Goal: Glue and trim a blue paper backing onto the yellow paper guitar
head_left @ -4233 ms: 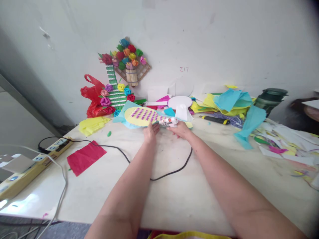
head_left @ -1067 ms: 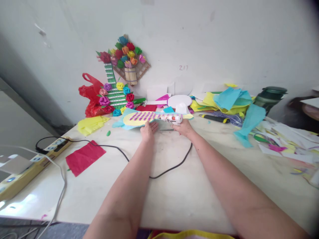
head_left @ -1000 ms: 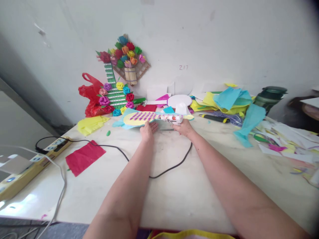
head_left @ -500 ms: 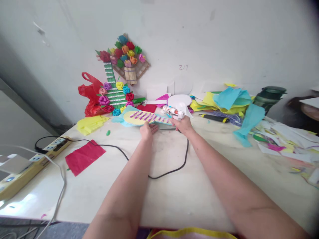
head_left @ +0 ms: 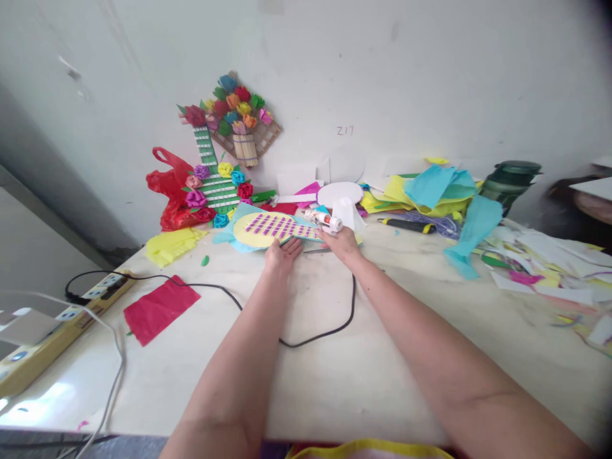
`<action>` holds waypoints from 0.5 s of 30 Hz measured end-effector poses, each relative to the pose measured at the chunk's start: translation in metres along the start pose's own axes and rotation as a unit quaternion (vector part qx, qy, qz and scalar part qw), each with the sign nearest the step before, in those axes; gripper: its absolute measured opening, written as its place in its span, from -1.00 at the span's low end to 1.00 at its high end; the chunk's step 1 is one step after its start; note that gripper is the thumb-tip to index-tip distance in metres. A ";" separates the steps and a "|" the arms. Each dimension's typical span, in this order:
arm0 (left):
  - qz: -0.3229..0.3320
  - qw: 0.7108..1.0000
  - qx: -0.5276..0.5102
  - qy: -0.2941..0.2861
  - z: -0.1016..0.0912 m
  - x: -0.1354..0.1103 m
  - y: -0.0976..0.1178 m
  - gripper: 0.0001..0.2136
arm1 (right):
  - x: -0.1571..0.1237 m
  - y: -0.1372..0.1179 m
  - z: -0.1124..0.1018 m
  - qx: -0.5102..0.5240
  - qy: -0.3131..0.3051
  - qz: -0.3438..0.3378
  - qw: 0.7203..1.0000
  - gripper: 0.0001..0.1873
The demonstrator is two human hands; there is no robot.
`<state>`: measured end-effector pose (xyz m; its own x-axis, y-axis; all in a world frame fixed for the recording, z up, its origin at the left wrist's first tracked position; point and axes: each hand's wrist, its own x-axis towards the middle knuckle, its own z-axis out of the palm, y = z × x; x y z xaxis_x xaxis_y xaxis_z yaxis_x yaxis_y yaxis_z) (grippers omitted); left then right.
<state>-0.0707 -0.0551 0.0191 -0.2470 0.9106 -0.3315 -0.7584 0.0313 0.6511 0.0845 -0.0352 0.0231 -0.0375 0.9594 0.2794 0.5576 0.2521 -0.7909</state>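
Observation:
A yellow guitar-shaped paper piece point(head_left: 243, 234) with purple strips in rows lies at mid-table over light blue tissue paper point(head_left: 224, 238). My left hand point(head_left: 283, 254) grips its near edge, thumb on top and fingers below, palm partly turned up. My right hand point(head_left: 342, 244) is closed around a white glue gun point(head_left: 333, 223), held over the piece's narrow neck with its nozzle to the left. The gun's handle is hidden by my fingers, and its black cord point(head_left: 352, 306) loops towards me.
At left, a power strip point(head_left: 88, 312) and red tissue point(head_left: 160, 312). Behind stand a green flower-trimmed guitar craft point(head_left: 220, 191), red bag point(head_left: 174, 191) and white paper oval point(head_left: 340, 193). At right are a utility knife point(head_left: 406, 225), blue tissue point(head_left: 437, 185), green bottle point(head_left: 511, 182) and paper scraps point(head_left: 549, 261).
The yellow piece now shows more of its face, tilted a little towards me. Both hands keep their holds; the view has shifted slightly.

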 end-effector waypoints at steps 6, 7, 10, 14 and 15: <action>0.000 1.000 -0.013 -0.019 -0.002 0.003 0.000 -0.60 | -0.002 -0.001 -0.001 0.000 0.021 0.009 1.000 -0.59; -0.002 1.000 -0.010 -0.018 -0.002 0.003 0.001 -0.60 | -0.002 0.000 0.000 0.006 0.011 0.010 1.000 -0.60; -0.009 1.000 -0.006 -0.018 -0.001 0.002 0.002 -0.61 | -0.001 0.003 -0.001 0.027 -0.025 0.005 0.999 -0.61; -0.013 1.000 -0.013 -0.022 -0.001 0.002 0.003 -0.61 | 0.000 0.007 -0.004 0.019 -0.053 -0.004 0.998 -0.69; -0.011 1.000 -0.012 -0.022 -0.001 0.001 0.003 -0.61 | 0.000 0.007 -0.005 0.013 -0.060 -0.003 0.998 -0.71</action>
<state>-0.0738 -0.0542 0.0197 -0.2033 0.9272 -0.3145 -0.7776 0.0423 0.6273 0.0927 -0.0343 0.0208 -0.1400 0.9658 0.2181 0.5347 0.2592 -0.8043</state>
